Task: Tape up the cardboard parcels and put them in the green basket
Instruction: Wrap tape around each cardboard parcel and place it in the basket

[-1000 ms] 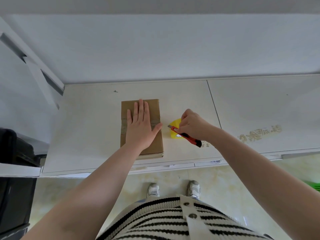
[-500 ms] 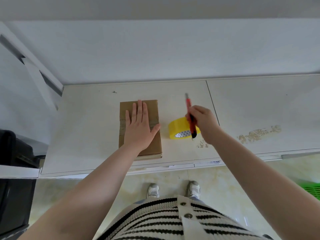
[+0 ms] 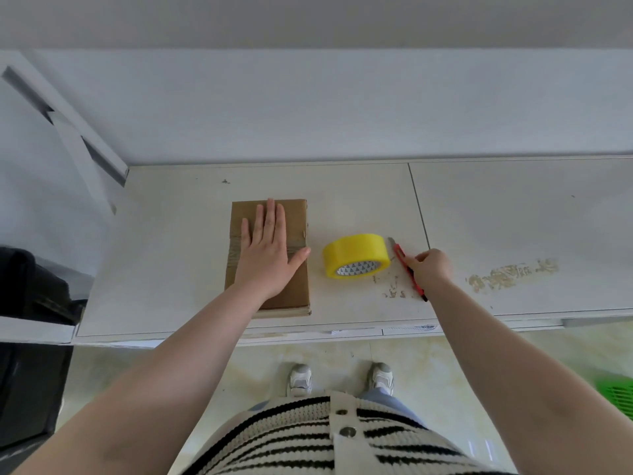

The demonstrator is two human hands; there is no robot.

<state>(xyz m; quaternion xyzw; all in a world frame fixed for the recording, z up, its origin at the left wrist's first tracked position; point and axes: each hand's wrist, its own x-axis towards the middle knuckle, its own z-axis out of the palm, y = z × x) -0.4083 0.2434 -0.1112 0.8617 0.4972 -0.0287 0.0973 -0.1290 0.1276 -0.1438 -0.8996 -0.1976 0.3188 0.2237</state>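
Observation:
A flat brown cardboard parcel (image 3: 294, 221) lies on the white table (image 3: 171, 255), with a strip of clear tape across its middle. My left hand (image 3: 267, 248) presses flat on top of it, fingers straight. To its right stands a roll of yellow tape (image 3: 356, 252). Just right of the roll, my right hand (image 3: 430, 270) grips a red utility knife (image 3: 400, 257) low against the table, blade pointing away from me. A corner of the green basket (image 3: 616, 395) shows on the floor at the right edge.
A dark bin or case (image 3: 30, 303) stands left of the table. Scuffed residue marks (image 3: 510, 275) lie on the right panel of the table. A white wall runs behind the table. My shoes (image 3: 301, 378) stand on the tiled floor below the table's edge.
My right hand has carried the red knife from over the tape roll to the table at the roll's right side and lowered it. My left hand stays flat on the parcel.

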